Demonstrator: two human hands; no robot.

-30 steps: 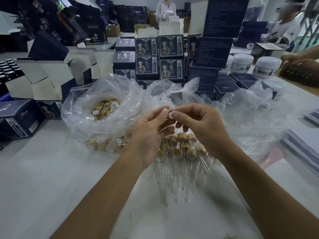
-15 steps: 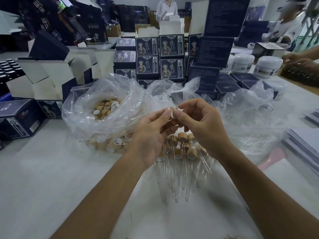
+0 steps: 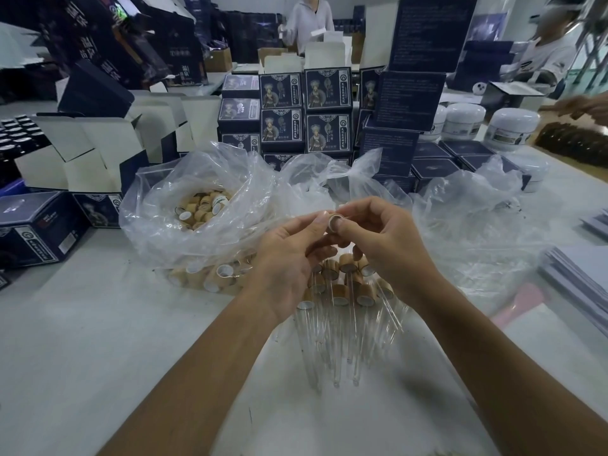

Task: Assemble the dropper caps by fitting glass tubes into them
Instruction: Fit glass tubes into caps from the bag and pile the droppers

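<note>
A: Bamboo-coloured cap (image 3: 335, 222) at centre frame, open end toward the camera. Left hand (image 3: 289, 258) pinches it from 9 o'clock, thumb tip on the rim; right hand (image 3: 383, 240) pinches it from 3 o'clock, thumb on the near edge, other fingers curled above.

B: Tube in it?

A: Cannot tell. Fingers cover the far side.

B: Finished ones?

A: Droppers (image 3: 342, 301) lie in a pile on the table (image 3: 98, 340) at 6 o'clock of the hands, caps toward the hands, glass tubes pointing toward the camera. The left hand hides part of the pile.

B: Loose caps?

A: In a clear bag (image 3: 184, 205) at 9 o'clock of the hands. Some show through its open mouth, more press against the plastic along its near bottom edge, touching the table.

B: Other side?

A: A second clear bag (image 3: 487, 225) at 3 o'clock, crumpled; contents too faint to name.

B: Behind?

A: Dark printed boxes (image 3: 306, 110) stacked at 12 o'clock. White jars (image 3: 511, 128) at 2 o'clock. Open flat-packed cartons (image 3: 92, 149) at 10 o'clock. Grey sheets (image 3: 585, 274) stacked at the right edge. A person in white (image 3: 309, 21) stands at 12 o'clock, far back.
</note>
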